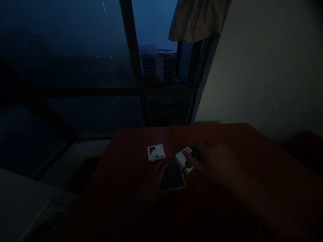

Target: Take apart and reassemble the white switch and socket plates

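Note:
My left hand [156, 179] is closed round a square wall switch [173, 176], its dark back turned up and a pale rim round the edge. In my right hand [212, 161] is a screwdriver [188, 164] with a dark green handle, gripped between thumb and fingers. Its shaft points down left and reaches the right edge of the switch; whether it touches is too dark to tell. Just beyond, a white switch panel [182, 155] lies partly behind the screwdriver and my right hand. To the left rests a white square frame [148, 148] with loose white plates [158, 150] on it.
All this is on a reddish-brown table [131, 148] in a very dim room. Past its far edge stand dark-framed windows [140, 90], with a cloth curtain [198, 20] above. A pale wall [262, 67] rises to the right.

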A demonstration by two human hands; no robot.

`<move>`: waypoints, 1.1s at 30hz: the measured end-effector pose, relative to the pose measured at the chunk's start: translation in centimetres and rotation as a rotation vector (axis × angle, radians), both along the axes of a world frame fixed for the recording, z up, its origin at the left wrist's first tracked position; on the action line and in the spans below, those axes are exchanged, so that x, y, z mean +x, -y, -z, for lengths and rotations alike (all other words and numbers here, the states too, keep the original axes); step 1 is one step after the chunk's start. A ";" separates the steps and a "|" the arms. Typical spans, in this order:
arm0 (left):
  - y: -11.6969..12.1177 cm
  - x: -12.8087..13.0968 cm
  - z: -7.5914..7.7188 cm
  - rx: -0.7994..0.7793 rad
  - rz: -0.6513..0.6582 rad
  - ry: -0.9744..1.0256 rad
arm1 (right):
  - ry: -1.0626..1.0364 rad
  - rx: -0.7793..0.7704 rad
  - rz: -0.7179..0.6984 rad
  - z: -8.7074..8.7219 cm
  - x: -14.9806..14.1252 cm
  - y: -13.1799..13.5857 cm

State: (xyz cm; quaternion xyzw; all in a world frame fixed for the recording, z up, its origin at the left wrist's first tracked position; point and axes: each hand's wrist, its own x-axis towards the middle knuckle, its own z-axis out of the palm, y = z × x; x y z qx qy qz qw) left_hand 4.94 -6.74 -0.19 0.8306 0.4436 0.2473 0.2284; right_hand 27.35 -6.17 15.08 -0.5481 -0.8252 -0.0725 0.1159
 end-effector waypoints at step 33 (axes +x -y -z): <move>0.0 -0.1 0.1 -0.021 -0.011 -0.003 | -0.257 -0.131 -0.182 0.4 1.8 0.6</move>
